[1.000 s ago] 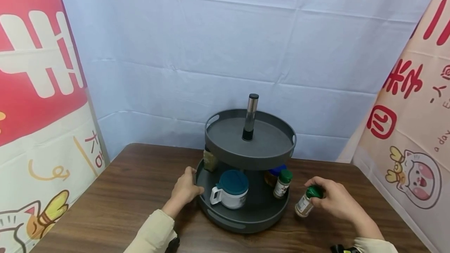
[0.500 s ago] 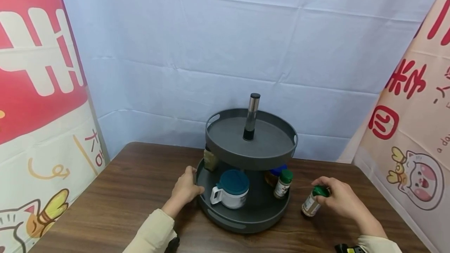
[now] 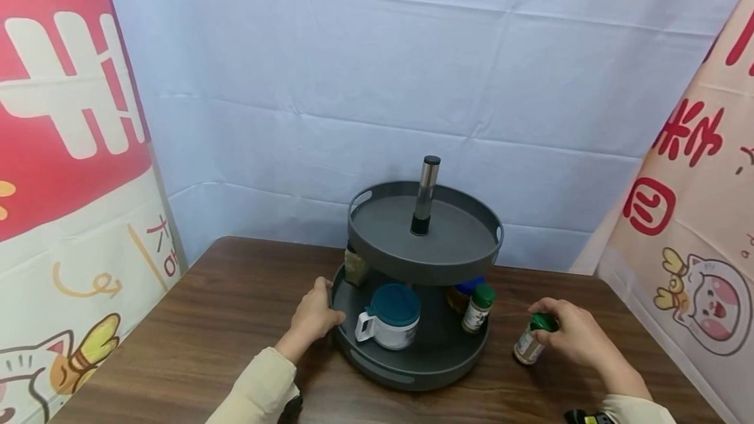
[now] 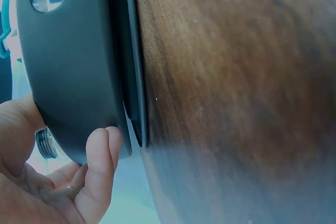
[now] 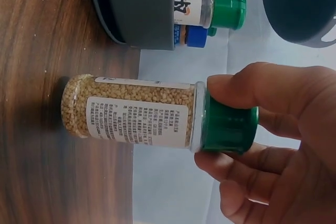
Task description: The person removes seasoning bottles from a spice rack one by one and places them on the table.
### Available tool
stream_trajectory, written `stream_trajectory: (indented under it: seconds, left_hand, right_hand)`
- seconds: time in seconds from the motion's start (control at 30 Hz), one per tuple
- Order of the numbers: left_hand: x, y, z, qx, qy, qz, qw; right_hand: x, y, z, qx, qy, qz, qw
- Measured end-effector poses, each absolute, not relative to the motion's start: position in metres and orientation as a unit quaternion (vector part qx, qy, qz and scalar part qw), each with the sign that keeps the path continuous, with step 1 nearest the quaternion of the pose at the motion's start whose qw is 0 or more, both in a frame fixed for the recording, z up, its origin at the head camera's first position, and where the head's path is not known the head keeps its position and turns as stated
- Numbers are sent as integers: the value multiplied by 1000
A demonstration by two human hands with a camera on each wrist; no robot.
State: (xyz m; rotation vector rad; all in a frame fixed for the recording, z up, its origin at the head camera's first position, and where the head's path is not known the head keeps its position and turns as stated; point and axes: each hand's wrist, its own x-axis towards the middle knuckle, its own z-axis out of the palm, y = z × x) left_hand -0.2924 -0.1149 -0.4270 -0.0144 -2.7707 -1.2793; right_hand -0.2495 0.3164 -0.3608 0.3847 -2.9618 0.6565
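My right hand [image 3: 574,332] pinches the green cap of a clear seasoning bottle [image 5: 139,109] between thumb and fingers. Pale seeds fill the bottle, and its printed white label faces the right wrist camera. Its base sits at the tabletop, right of a grey two-tier round rack [image 3: 427,381]. On the rack's left side my left hand [image 3: 315,316] grips the rim of the lower tray [image 4: 73,77], thumb over the edge and fingers on the outer wall. A second green-capped bottle [image 3: 478,309] stands in that tray, at its right side.
The lower tray also carries a white handled jar [image 3: 393,332] with a teal lid, a blue-lidded jar [image 3: 461,296] and a greenish container [image 3: 355,268] at the back left. The upper tray [image 3: 389,228] overhangs them around a metal post [image 3: 427,185]. Cloth backdrops enclose the wooden table [image 3: 235,319].
My right hand has moved the seed bottle rightward, away from the rack, and the bottle stands more upright. The left hand keeps its grip on the lower tray's rim.
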Motion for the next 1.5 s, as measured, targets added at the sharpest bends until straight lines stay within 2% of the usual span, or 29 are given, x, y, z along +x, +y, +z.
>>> stream_trajectory:
  seconds: [0.2,0.43,0.73,1.5]
  left_hand:
    - [-292,-114,-428,-8,-901,-431,40]
    - [-291,-114,-428,-9,-900,-433,43]
    - [-292,-115,-429,-6,-901,-431,41]
    - [-289,-114,-426,-4,-904,-426,43]
  right_hand:
    - [-252,321,-363,120,-970,209,31]
    - [-253,319,-367,123,-971,201,43]
    - [-257,316,-368,107,-969,220,15]
    - [-252,317,-372,111,-969,219,30]
